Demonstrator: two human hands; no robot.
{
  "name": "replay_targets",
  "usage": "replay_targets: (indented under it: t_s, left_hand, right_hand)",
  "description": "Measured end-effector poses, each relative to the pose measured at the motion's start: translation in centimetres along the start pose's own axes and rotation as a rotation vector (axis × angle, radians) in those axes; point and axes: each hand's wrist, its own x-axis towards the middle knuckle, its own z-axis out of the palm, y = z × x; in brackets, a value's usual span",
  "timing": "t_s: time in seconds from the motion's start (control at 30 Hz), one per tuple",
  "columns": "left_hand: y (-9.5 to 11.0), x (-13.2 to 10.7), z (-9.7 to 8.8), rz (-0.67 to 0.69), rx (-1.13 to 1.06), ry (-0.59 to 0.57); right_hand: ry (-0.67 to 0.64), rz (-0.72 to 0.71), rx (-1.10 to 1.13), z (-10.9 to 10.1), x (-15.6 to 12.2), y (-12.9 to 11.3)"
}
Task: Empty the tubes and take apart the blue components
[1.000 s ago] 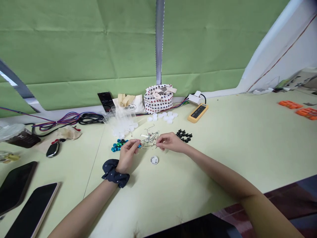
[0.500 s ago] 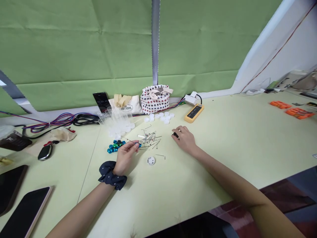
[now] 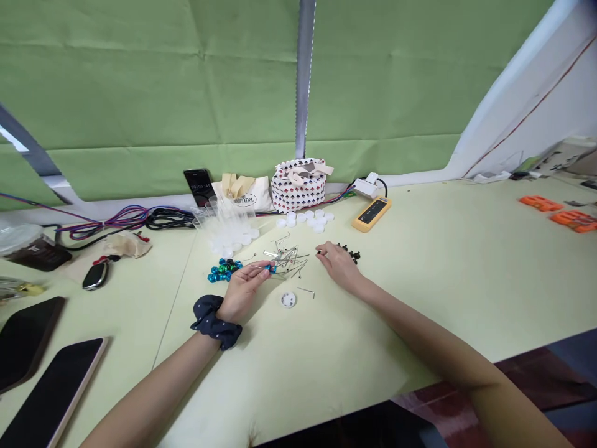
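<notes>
My left hand [image 3: 243,287], a dark dotted scrunchie [image 3: 213,320] on its wrist, pinches a thin metal pin with a blue bead near its tip [image 3: 271,269]. A heap of loose metal pins [image 3: 289,258] lies just right of it. My right hand [image 3: 339,264] rests on the table beside a cluster of black beads [image 3: 352,253], fingers curled, and I cannot make out whether it holds a bead. Blue and green beads [image 3: 224,270] lie left of my left hand. A small white cap [image 3: 288,299] sits in front of the pins.
White caps [image 3: 308,219] and clear cups [image 3: 228,225] stand behind the pins. A yellow meter [image 3: 372,213], a patterned bag [image 3: 298,185], cables [image 3: 130,219], a key fob [image 3: 95,275] and two phones [image 3: 51,386] lie around. Orange parts [image 3: 559,211] sit far right.
My right hand left the pin heap, went right to the black beads, then drew slightly back toward the pins. My left hand kept its pin, which now shows a blue bead.
</notes>
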Motion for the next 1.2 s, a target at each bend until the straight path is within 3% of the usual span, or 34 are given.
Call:
replay_targets:
  t_s: [0.1,0.23,0.37,0.47,0.6,0.83,0.93,1.07,1.2]
  left_hand:
    - [0.0,0.0,0.1,-0.007,-0.01,0.001]
    - [0.1,-0.1,0.2,-0.001,-0.015,-0.009]
    - [0.1,-0.2,0.2,-0.006,0.004,0.007]
    - [0.1,-0.2,0.1,-0.009,0.005,0.012]
    - [0.0,-0.2,0.0,0.005,-0.007,0.0]
    - [0.3,-0.5,0.4,0.094,0.175,0.0]
    - [0.5,-0.7,0.5,0.112,0.231,0.009]
    - [0.3,-0.6,0.4,0.085,0.22,0.02]
    - [0.0,-0.5,0.1,0.036,0.128,-0.006]
  right_hand:
    - [-0.203,0.057,0.494,0.7,0.1,-3.0]
    - [-0.335,0.138,0.939,2.0,1.0,-6.2]
    - [-0.463,0.191,1.201,2.6,1.6,-7.4]
    - [-0.46,0.247,1.275,2.9,1.6,-7.2]
    - [-0.382,0.295,1.215,3.4,1.3,-6.4]
    - [-0.332,0.144,1.015,3.9,1.1,-5.8]
    - [-0.21,-0.005,0.805,3.7,0.7,-5.7]
    - [-0.078,-0.336,0.474,3.5,0.3,-5.6]
    - [-0.001,-0.477,0.394,3.7,0.1,-5.5]
